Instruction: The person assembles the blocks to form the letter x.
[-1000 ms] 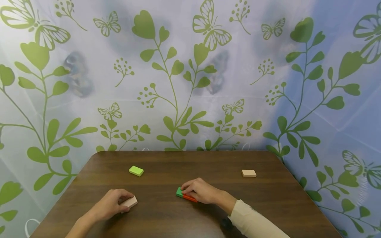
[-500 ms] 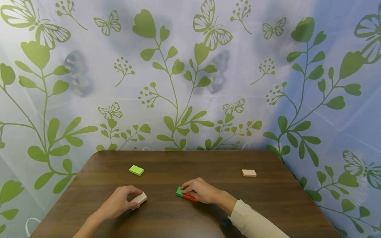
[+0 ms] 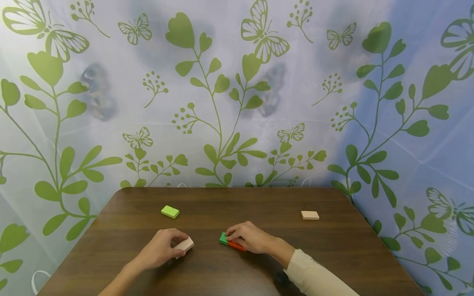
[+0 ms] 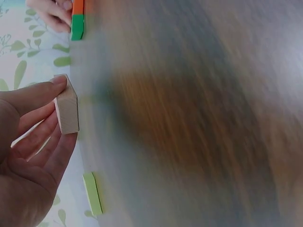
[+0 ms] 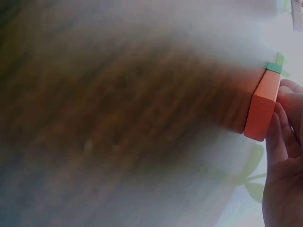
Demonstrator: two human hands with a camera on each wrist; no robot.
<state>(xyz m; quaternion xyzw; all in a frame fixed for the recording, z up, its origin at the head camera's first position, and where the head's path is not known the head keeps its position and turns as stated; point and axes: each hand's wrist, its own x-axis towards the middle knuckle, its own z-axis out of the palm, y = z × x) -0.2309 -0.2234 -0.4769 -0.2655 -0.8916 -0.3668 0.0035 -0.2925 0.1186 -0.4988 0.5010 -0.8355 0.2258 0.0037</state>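
My left hand point(image 3: 163, 248) pinches a pale wooden block point(image 3: 186, 244) between thumb and fingers, left of the table's middle. In the left wrist view the thumb lies along one end of this wooden block point(image 4: 67, 109). To the right, my right hand point(image 3: 253, 238) holds a red block point(image 3: 236, 246) whose far end meets a green block point(image 3: 223, 239). Those two form one line in the right wrist view, the red block point(image 5: 262, 111) nearer and the green block point(image 5: 273, 66) beyond. Part of the red block is hidden under the fingers.
A lime-green block point(image 3: 170, 211) lies at the back left of the brown table point(image 3: 259, 201). Another pale wooden block point(image 3: 309, 215) lies at the back right. Behind the table hangs a curtain point(image 3: 229, 102) printed with leaves and butterflies.
My left hand has moved to the right and slightly away from me with the pale wooden block, closer to the green block. My right hand has stayed in place on the red block.
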